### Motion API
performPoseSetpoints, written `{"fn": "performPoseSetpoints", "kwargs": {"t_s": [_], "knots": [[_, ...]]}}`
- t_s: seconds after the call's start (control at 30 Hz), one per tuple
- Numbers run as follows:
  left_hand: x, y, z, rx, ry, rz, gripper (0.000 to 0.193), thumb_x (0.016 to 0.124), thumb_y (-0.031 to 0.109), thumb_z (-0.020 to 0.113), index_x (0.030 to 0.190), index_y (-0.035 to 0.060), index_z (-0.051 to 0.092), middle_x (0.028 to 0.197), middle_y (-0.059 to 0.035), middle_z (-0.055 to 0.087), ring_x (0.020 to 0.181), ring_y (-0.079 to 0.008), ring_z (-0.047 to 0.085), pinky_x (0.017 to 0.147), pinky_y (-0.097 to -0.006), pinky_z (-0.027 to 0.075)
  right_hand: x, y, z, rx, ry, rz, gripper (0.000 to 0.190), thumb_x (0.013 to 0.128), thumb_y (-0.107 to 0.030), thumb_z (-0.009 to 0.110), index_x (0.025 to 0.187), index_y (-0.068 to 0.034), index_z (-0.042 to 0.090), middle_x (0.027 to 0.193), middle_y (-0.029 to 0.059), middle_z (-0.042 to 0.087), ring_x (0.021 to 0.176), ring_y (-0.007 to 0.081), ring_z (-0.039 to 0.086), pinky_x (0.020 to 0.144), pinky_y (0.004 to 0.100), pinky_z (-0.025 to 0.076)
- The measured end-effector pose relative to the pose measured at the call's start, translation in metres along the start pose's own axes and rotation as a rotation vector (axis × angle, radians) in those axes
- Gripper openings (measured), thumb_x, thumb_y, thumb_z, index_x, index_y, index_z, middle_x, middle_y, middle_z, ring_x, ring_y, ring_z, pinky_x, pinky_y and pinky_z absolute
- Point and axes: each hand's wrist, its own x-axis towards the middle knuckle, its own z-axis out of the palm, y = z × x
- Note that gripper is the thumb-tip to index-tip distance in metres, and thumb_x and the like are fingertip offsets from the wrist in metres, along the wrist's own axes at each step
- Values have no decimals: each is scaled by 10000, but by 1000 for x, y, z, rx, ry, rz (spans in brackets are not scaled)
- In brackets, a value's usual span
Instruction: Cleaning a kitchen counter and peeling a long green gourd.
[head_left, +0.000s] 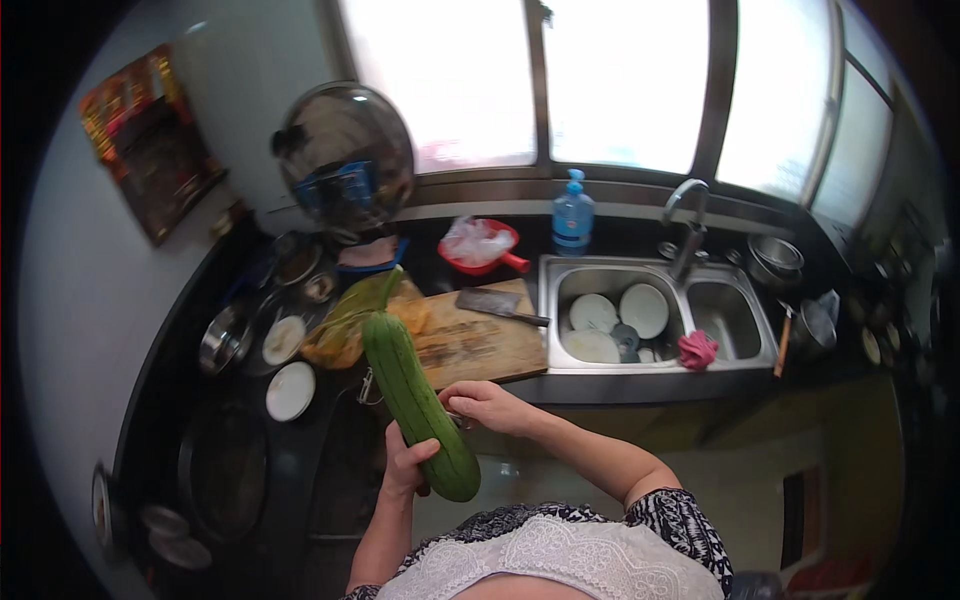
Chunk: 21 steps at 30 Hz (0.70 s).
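A long green gourd (420, 409), its stem (392, 289) pointing away from me, is held in the air in front of my body. Around its lower part wraps my left hand (407, 461), thumb across the top. My right hand (487, 407) is at the gourd's right side, fingers curled on a small metal tool (456, 420). The gourd hides most of that tool, so its kind is unclear. Beyond the gourd is a wooden cutting board (480, 341). A cleaver (491, 301) rests at the board's far right, its handle towards the sink.
A double steel sink (549, 330) holds plates (643, 310) and a pink cloth (698, 349). A yellowish plastic bag (337, 322) lies left of the board. Behind stand a red colander (480, 262) and a blue pump bottle (573, 221). White dishes (291, 391) sit on the left counter.
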Motion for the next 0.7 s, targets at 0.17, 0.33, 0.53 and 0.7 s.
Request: {"fn": "performPoseSetpoints", "kwargs": {"t_s": [0.17,0.33,0.53,0.7], "knots": [[61,-28,3,-69,-155,-92,557,640,220,670,1096,-67,530,928,-124,621,802,-206,623,727,-305,515,1,3,-38,-67,210,77,324,953,-241,447,1153,-4,543,974,50,588,856,108,538,683,271,475],[114,-59,-21,-75,-260,-169,615,642,253,661,1147,-53,488,936,-123,595,818,-214,620,730,-318,520,30,21,-54,-350,520,-86,321,960,-216,413,1099,41,544,970,183,622,896,264,598,805,352,459],[167,-58,-52,-109,-210,-177,607,661,235,653,1155,-61,464,944,-148,592,783,-220,628,698,-326,539,91,56,-102,-163,800,-56,290,958,-254,436,979,1,572,733,85,567,641,199,536,582,315,420],[205,-57,-109,-101,-156,-175,565,674,238,641,1123,-61,473,929,-152,597,765,-223,633,674,-335,552,106,41,-131,675,950,-204,260,942,-349,503,821,-125,448,596,-47,393,415,31,319,356,184,242]]}}
